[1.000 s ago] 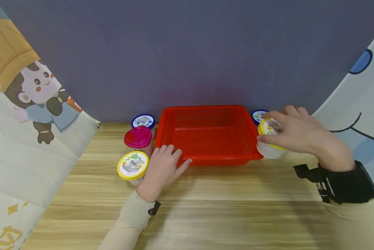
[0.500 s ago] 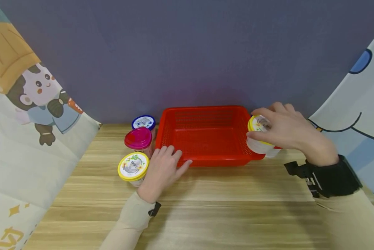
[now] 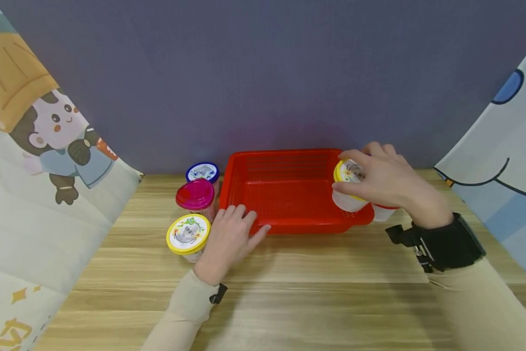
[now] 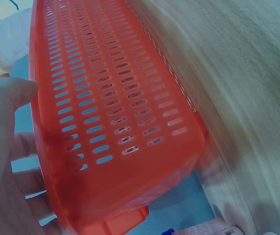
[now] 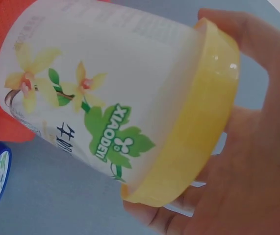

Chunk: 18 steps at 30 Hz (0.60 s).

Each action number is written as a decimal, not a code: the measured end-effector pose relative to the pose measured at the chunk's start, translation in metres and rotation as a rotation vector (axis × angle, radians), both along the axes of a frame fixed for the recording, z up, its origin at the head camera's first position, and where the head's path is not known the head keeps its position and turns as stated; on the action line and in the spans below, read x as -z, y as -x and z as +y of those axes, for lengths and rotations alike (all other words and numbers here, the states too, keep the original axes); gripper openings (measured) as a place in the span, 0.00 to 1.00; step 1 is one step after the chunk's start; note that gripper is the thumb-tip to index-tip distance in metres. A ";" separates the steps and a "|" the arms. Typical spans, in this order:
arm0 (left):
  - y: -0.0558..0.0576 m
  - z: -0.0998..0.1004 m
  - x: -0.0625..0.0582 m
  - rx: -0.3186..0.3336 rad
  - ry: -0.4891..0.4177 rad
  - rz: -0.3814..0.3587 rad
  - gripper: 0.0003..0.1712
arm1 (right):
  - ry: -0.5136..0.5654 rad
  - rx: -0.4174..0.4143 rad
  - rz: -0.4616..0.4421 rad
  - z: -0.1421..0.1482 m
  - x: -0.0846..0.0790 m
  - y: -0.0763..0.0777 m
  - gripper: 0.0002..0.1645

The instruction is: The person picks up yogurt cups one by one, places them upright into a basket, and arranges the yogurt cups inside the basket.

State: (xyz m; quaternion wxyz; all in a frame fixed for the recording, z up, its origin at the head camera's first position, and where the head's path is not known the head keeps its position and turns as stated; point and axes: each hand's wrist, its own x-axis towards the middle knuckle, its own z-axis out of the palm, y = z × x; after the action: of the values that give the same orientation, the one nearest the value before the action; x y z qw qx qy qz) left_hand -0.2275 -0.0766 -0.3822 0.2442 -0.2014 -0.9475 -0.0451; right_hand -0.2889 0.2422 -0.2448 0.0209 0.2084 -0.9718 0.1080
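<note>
My right hand grips an ice-cream-style tub by its yellow lid, thumb and fingers spread around the rim. That tub is over the right end of the red plastic basket. In the right wrist view its white side with yellow flowers and a green leaf logo shows, and the yellow lid lies against the palm. At the basket's front left corner, my left hand rests on the rim with loosely extended fingers. The left wrist view shows the thumb at the rim and the other fingers behind it.
Left of the basket, tubs with yellow, pink and blue lids stand in a row on the wooden table. A red-lidded tub stands right of it, partly hidden by my hand. A grey wall rises behind.
My right hand has carried the yellow-lidded tub leftward from beside the basket to over its right end, uncovering the red-lidded tub. My left hand has stayed put.
</note>
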 end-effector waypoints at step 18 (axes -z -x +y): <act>0.001 0.000 0.001 -0.006 0.012 -0.008 0.25 | 0.006 -0.061 0.058 -0.016 0.023 0.014 0.38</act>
State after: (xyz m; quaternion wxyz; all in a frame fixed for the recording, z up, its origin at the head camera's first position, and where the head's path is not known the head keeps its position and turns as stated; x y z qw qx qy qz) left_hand -0.2286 -0.0766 -0.3831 0.2392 -0.1998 -0.9494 -0.0396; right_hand -0.3025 0.2264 -0.2681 0.0467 0.2411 -0.9636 0.1055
